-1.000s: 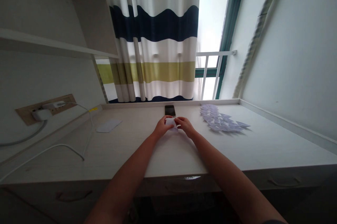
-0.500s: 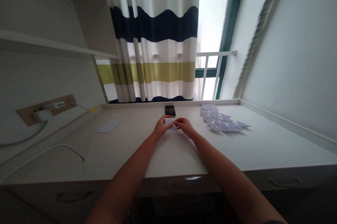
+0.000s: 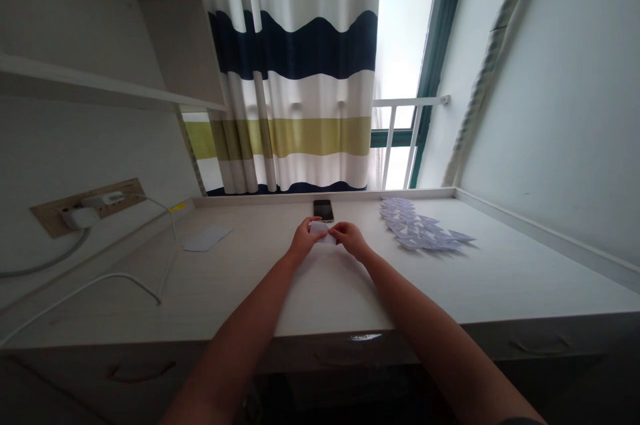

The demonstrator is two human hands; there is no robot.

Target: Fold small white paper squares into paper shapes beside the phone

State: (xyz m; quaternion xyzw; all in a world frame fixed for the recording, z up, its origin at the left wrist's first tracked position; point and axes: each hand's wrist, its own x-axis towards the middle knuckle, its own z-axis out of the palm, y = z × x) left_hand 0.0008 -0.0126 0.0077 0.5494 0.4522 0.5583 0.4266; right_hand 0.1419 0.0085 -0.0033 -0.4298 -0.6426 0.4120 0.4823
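Note:
My left hand (image 3: pixel 303 240) and my right hand (image 3: pixel 350 238) meet over the middle of the pale desk (image 3: pixel 320 278), both pinching a small piece of white paper (image 3: pixel 321 230) between their fingertips. The paper is held just above the desk surface, partly hidden by my fingers. A dark phone (image 3: pixel 323 210) lies flat just beyond my hands, near the desk's back edge.
A spread of several folded white paper pieces (image 3: pixel 417 225) lies to the right. A flat white sheet (image 3: pixel 207 238) rests to the left. A charger and white cable (image 3: pixel 125 278) run from a wall socket on the left. A striped curtain (image 3: pixel 295 78) and a window stand behind.
My hands have drawn slightly closer together and lifted the small paper a little; everything else on the desk is unmoved.

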